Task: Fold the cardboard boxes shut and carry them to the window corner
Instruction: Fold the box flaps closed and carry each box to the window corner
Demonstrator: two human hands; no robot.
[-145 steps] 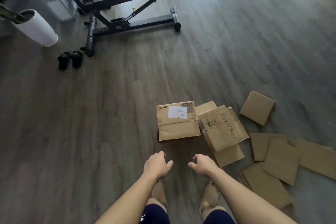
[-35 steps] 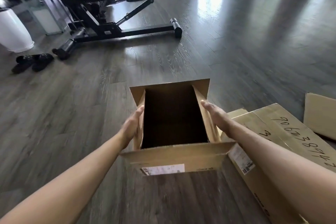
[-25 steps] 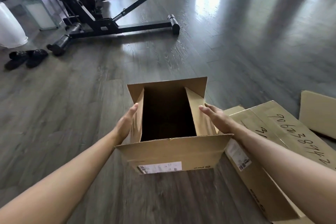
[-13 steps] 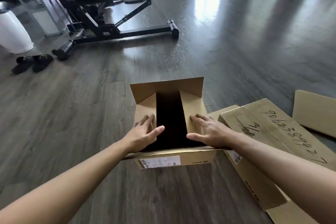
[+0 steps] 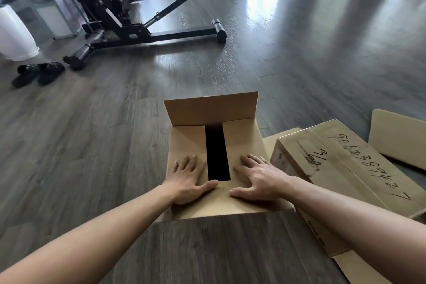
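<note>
A small brown cardboard box (image 5: 239, 140) stands on the dark wood floor in front of me. Its two side flaps lie folded flat inward with a dark gap between them. The far flap stands upright, and the near flap lies folded over under my thumbs. My left hand (image 5: 187, 180) presses flat on the left flap. My right hand (image 5: 258, 180) presses flat on the right flap, fingers spread. A larger closed cardboard box (image 5: 345, 168) with handwritten numbers lies just to the right, touching the small one.
A black weight bench (image 5: 147, 0) stands at the back left. A white planter (image 5: 13, 34) and a pair of black slippers (image 5: 36, 74) sit at the far left. A flat cardboard sheet (image 5: 398, 136) lies at the right edge. Open floor stretches ahead and to the right.
Both hands went from the box's outer sides to pushing the two side flaps inward and down. The flaps now lie flat, and the near flap has come up over the box top.
</note>
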